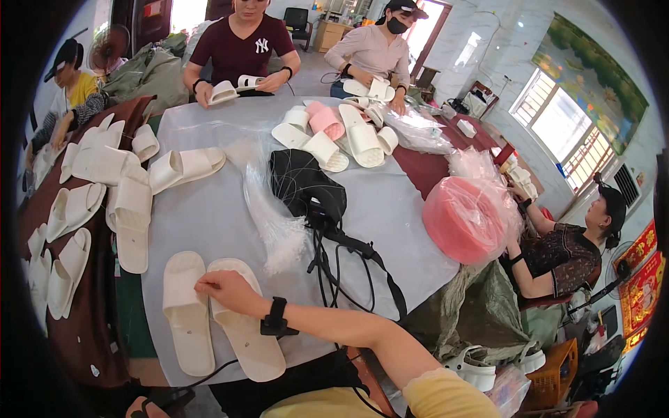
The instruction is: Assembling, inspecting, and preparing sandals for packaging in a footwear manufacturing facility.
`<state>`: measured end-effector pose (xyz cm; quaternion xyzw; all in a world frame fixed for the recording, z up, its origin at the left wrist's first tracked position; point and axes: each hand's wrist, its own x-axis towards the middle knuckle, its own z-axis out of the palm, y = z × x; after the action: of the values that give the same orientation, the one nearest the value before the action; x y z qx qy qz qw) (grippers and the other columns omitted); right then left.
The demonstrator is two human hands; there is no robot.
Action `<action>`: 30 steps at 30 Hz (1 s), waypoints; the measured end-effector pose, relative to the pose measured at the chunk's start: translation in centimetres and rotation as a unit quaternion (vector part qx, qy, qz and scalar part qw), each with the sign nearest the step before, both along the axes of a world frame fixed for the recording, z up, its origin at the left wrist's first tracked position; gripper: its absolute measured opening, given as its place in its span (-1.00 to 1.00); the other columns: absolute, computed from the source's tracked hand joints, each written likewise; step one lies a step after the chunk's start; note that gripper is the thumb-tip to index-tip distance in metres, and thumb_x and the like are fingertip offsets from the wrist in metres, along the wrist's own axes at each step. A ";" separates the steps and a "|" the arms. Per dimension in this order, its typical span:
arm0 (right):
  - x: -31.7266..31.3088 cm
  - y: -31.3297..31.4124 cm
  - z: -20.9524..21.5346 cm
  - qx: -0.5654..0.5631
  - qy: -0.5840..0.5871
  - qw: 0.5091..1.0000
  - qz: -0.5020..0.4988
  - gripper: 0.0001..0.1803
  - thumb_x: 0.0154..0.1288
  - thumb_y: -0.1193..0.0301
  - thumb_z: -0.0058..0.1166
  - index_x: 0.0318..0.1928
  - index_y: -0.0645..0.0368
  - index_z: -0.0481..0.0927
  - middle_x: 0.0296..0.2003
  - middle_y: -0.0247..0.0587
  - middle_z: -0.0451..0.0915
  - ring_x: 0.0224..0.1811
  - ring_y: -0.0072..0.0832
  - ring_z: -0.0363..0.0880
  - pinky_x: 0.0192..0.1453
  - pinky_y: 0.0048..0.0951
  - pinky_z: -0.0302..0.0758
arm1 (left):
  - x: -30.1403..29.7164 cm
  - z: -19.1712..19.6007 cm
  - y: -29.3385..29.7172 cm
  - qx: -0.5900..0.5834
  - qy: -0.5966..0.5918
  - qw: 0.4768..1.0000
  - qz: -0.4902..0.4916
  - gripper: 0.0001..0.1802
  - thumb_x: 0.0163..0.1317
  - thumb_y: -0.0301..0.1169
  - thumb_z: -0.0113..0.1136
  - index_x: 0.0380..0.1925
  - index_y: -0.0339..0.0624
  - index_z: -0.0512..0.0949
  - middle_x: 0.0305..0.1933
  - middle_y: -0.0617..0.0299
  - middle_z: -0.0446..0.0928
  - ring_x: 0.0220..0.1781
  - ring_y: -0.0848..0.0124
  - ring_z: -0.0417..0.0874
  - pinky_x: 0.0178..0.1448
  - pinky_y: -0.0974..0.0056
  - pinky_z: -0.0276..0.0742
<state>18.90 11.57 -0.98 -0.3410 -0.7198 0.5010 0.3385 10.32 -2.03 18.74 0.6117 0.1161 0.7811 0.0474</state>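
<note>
My right hand (233, 291) reaches in from the lower right, a black band on its wrist. Its fingers are pressed together at the inner edge of the left of two white slippers, just by the strap; whether they hold anything small is hidden. This left slipper (187, 334) lies flat, toe away from me. Beside it lies the right slipper (252, 341), partly under my hand and wrist. Beyond them, a loose bundle of clear thin plastic strands (268, 216) stretches across the grey table cover (191, 223). My left hand does not show.
Many white slippers (132, 209) lie at the left; a mixed pile with a pink one (324, 120) sits farther off. A black bag (306, 184) with cords and a big pink roll (463, 219) occupy the middle and right. Several people work around the table.
</note>
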 end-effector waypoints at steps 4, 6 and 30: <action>-0.4 0.1 -0.3 0.014 -0.007 1.000 0.000 -0.77 0.18 0.32 0.04 -0.28 0.24 0.57 -0.46 -0.11 0.57 -0.43 -0.36 0.51 -0.30 -0.44 0.40 | 0.6 -0.4 0.0 -0.035 0.010 0.999 -0.007 -0.82 0.17 -0.40 -0.03 -0.30 -0.27 0.47 -0.15 0.13 0.50 0.00 0.30 0.43 0.14 0.27 0.27; -0.2 0.1 -0.4 0.018 -0.013 1.000 0.004 -0.77 0.18 0.32 0.05 -0.28 0.24 0.57 -0.45 -0.11 0.57 -0.42 -0.36 0.51 -0.29 -0.44 0.40 | 1.0 -0.6 0.1 -0.048 0.014 0.999 -0.007 -0.82 0.17 -0.41 -0.03 -0.30 -0.27 0.47 -0.15 0.13 0.50 0.00 0.30 0.43 0.13 0.28 0.28; -0.5 0.8 -1.1 -0.037 0.004 0.998 0.048 -0.77 0.24 0.32 -0.03 -0.27 0.19 0.60 -0.35 -0.27 0.60 -0.29 -0.56 0.53 -0.16 -0.53 0.42 | 0.4 -4.3 -0.3 -0.236 0.073 0.965 0.094 -0.83 0.13 -0.46 -0.02 -0.30 -0.29 0.48 -0.15 0.10 0.49 -0.06 0.31 0.47 0.04 0.33 0.35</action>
<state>18.39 12.35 -2.06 -0.3162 -0.7148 0.5445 0.3042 10.74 -2.33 14.46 0.6245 0.3572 0.6861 0.1080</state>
